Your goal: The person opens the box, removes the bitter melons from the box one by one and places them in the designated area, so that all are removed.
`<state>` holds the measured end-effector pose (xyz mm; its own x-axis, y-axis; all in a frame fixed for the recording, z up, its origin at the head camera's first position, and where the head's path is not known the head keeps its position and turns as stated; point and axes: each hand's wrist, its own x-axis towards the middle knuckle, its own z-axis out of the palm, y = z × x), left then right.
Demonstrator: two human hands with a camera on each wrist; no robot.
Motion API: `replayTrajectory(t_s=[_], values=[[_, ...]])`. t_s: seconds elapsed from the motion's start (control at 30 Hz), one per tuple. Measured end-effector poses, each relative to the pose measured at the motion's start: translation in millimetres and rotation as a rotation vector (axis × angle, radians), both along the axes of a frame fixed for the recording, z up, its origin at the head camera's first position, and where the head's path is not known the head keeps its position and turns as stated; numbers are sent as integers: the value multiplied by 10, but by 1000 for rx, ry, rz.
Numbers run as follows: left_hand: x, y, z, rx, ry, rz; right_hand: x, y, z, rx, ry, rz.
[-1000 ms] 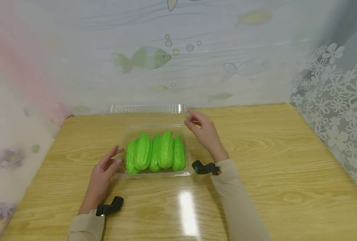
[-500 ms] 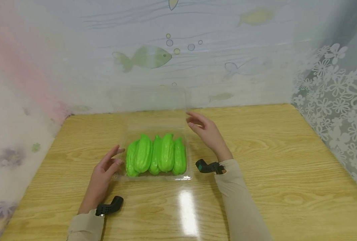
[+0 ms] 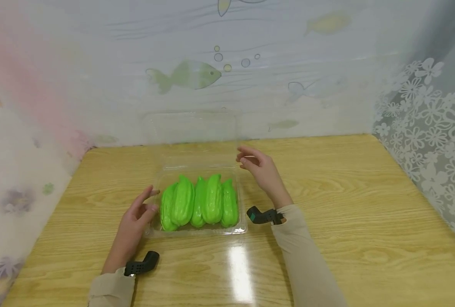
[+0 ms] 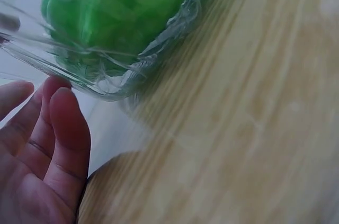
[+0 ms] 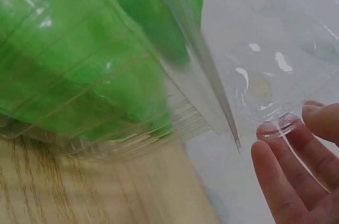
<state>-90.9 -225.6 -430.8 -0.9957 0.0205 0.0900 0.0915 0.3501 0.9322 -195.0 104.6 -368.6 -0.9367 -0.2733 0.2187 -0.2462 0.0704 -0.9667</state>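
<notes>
A clear plastic clamshell container sits on the table, holding several bright green, plump, ribbed long fruits side by side. Its transparent lid is raised at the back, in front of the wall. My left hand is at the container's left side, fingers and thumb relaxed and apart; the left wrist view shows fingertips right at the clear rim. My right hand is by the lid's right edge. In the right wrist view, its thumb and fingertips pinch a corner of the lid.
The wood-grain table extends on both sides of the container. A fish-patterned wall covering stands close behind the lid. Floral coverings hang at the left and right. Black wrist cameras sit on both wrists.
The lid has swung up and back from its lower, forward-tilted position. My right hand has shifted slightly with it, while my left hand stays at the container's side.
</notes>
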Motion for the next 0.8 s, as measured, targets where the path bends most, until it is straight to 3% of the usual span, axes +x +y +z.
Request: replayTrajectory(t_s=[0.3, 0.57, 0.8], values=[[6, 27, 41, 12, -22, -4, -155, 31, -265, 0, -14, -35], [43, 76, 139, 19, -30, -11, -168, 40, -357, 42, -26, -39], [16, 45, 55, 15, -10, -9, -176, 44, -385, 26, -61, -55]])
